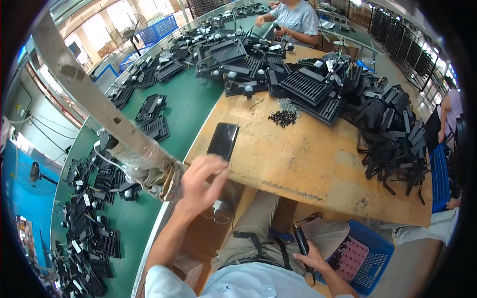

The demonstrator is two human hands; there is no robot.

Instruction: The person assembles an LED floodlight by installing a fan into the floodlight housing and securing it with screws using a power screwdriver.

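My left hand (199, 185) hovers by the wooden table's near left edge, slightly blurred, thumb apart from the fingers, with nothing seen in it. Just beyond its fingertips a black smartphone (223, 140) lies flat on the wooden table (298, 154). Down by my lap, my right hand (313, 258) is wrapped round a black electric screwdriver (300, 238), its tip pointing up and away from me. Farther back on the table, a small heap of black screws (283, 118) lies beside a pile of silver screws (288, 105).
Black finned lamp housings (307, 85) are stacked at the table's back. Black brackets (392, 129) heap up on the right. More housings lie along the green conveyor (186, 99). A post (94, 89) rises at left. A blue basket (370, 263) stands below. A co-worker (297, 22) sits opposite.
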